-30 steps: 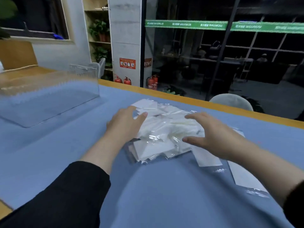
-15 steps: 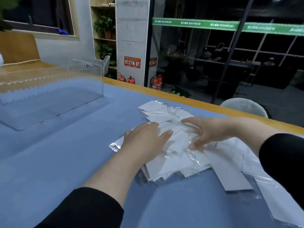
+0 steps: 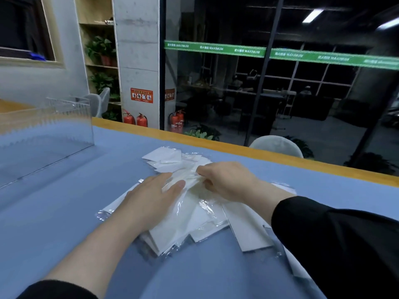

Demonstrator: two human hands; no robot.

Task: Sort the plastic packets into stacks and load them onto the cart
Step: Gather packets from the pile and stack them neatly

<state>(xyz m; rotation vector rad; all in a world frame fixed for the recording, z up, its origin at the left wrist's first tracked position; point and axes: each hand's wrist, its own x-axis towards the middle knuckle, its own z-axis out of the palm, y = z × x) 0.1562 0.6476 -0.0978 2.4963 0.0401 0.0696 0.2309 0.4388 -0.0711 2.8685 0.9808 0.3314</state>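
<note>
**Both hands close in over the packet pile**

Since a second ago, both hands have drawn together at the middle of the heap, and the right hand (image 3: 226, 182), earlier spread flat, now has its fingers curled, pinching the crumpled edge of a packet near the top of the pile. The left hand (image 3: 151, 197) lies open, palm down, its straight fingers pressing on the packets just beside the right hand's fingertips.

One loose pile of white, clear-wrapped plastic packets (image 3: 194, 221) lies in the middle of the blue-covered tabletop (image 3: 54, 212); the packets overlap too much to count exactly, but there are well over six. Several flat ones fan out toward the near right, partly hidden under the right black sleeve (image 3: 334, 244).

One clear acrylic open-topped box (image 3: 64, 126) stands on the tabletop at far left, well apart from the pile; nothing shows inside it.

Along the tabletop's far edge runs an orange-wood border (image 3: 237, 147). Beyond it are one pale grey rounded chair back (image 3: 276, 145), four red fire extinguishers (image 3: 141, 120) at the foot of a concrete pillar, a wooden shelf with potted green plants (image 3: 101, 48), and dark glass walls crossed by a green printed stripe (image 3: 216, 48).
</note>
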